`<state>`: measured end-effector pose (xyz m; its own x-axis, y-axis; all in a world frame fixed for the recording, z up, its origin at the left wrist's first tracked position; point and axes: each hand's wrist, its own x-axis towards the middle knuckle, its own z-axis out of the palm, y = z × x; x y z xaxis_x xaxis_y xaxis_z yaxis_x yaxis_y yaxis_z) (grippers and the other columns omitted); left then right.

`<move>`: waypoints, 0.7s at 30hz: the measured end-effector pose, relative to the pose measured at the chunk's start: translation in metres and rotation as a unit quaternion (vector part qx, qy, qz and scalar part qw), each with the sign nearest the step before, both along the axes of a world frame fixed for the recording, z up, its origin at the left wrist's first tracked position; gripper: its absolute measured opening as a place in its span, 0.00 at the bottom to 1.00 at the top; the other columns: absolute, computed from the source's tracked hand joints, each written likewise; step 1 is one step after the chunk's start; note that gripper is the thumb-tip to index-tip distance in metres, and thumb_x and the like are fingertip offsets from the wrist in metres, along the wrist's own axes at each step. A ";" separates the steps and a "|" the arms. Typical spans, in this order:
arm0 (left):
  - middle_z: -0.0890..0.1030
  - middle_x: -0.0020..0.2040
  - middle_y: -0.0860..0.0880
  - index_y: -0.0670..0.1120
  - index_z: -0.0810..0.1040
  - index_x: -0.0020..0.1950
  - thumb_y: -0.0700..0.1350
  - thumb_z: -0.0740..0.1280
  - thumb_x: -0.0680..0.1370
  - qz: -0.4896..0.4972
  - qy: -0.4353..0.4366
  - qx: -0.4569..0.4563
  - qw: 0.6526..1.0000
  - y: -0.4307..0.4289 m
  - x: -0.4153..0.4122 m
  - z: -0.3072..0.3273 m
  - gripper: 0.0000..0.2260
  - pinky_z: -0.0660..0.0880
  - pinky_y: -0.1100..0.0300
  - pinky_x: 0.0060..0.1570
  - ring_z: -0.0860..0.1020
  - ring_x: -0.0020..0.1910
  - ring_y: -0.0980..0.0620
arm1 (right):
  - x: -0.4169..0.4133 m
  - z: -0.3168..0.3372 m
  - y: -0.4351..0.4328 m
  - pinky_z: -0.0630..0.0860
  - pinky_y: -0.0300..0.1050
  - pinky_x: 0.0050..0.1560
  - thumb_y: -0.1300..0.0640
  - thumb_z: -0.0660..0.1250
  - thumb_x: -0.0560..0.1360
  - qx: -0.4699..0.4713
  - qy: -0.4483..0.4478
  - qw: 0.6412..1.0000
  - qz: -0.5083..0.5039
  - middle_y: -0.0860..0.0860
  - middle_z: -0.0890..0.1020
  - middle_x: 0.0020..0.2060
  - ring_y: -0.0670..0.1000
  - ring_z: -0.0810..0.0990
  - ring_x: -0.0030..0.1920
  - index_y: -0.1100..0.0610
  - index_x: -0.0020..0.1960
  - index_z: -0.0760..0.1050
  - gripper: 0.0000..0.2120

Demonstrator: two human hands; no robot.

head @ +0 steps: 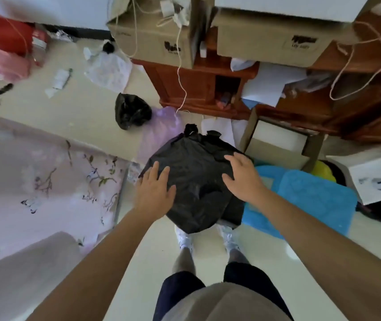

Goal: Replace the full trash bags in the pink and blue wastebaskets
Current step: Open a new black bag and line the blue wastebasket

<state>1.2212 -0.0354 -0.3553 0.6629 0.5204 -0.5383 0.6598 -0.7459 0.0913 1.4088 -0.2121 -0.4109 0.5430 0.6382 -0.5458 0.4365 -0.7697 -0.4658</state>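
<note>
Centre frame: left hand and right hand, fingers spread, press a tied black trash bag, gripping nothing. Upper cardboard boxes' print is unreadably blurred.

Two black bags; two cardboard boxes — two white shoes.

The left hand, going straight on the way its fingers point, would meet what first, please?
The black trash bag; fingers of the left hand overlap its edge, though contact is unclear.
</note>
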 end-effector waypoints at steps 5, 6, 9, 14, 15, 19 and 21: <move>0.55 0.80 0.44 0.47 0.58 0.79 0.49 0.56 0.84 -0.015 -0.062 -0.040 0.997 0.037 0.033 -0.139 0.23 0.57 0.43 0.75 0.55 0.78 0.42 | -0.018 -0.102 0.024 0.54 0.58 0.78 0.46 0.58 0.83 0.018 -0.089 0.988 -0.127 0.60 0.54 0.80 0.61 0.51 0.80 0.55 0.81 0.54 0.30; 0.56 0.80 0.44 0.47 0.58 0.79 0.48 0.56 0.84 -0.008 -0.087 -0.049 0.995 0.039 0.036 -0.165 0.23 0.57 0.44 0.75 0.55 0.78 0.42 | -0.025 -0.123 0.027 0.53 0.58 0.78 0.44 0.57 0.83 0.000 -0.081 0.986 -0.148 0.60 0.54 0.80 0.61 0.51 0.80 0.55 0.82 0.51 0.32; 0.66 0.76 0.43 0.46 0.57 0.79 0.48 0.59 0.83 -0.006 -0.119 -0.057 0.991 0.037 0.034 -0.225 0.26 0.61 0.46 0.73 0.62 0.75 0.42 | -0.054 -0.166 0.028 0.61 0.58 0.74 0.48 0.64 0.81 -0.029 -0.088 0.983 -0.160 0.62 0.73 0.68 0.63 0.68 0.70 0.59 0.80 0.55 0.34; 0.79 0.55 0.40 0.43 0.74 0.68 0.42 0.65 0.79 -0.052 -0.120 -0.023 0.991 0.034 0.002 -0.233 0.17 0.70 0.45 0.53 0.75 0.55 0.37 | -0.100 -0.164 0.022 0.76 0.51 0.51 0.60 0.72 0.73 -0.023 -0.055 0.992 -0.110 0.53 0.82 0.51 0.57 0.80 0.52 0.49 0.67 0.76 0.23; 0.79 0.52 0.40 0.42 0.78 0.63 0.40 0.66 0.78 -0.053 -0.134 -0.025 0.989 0.037 -0.006 -0.221 0.14 0.70 0.45 0.50 0.75 0.52 0.36 | -0.104 -0.154 0.023 0.76 0.49 0.46 0.60 0.72 0.72 -0.021 -0.048 0.992 -0.115 0.50 0.82 0.49 0.55 0.80 0.50 0.47 0.62 0.79 0.19; 0.80 0.42 0.41 0.41 0.81 0.46 0.34 0.72 0.70 -0.034 -0.209 -0.052 0.976 0.051 -0.024 -0.149 0.07 0.73 0.47 0.43 0.77 0.43 0.37 | -0.092 -0.093 0.030 0.67 0.44 0.37 0.62 0.73 0.67 0.018 -0.093 0.983 -0.157 0.44 0.73 0.38 0.55 0.78 0.43 0.46 0.42 0.72 0.14; 0.79 0.40 0.43 0.41 0.79 0.43 0.33 0.73 0.67 -0.042 -0.248 -0.047 0.967 0.059 -0.023 -0.109 0.08 0.72 0.49 0.41 0.76 0.40 0.39 | -0.079 -0.059 0.039 0.65 0.45 0.35 0.63 0.74 0.64 0.064 -0.131 0.978 -0.151 0.45 0.69 0.39 0.54 0.74 0.41 0.48 0.40 0.66 0.18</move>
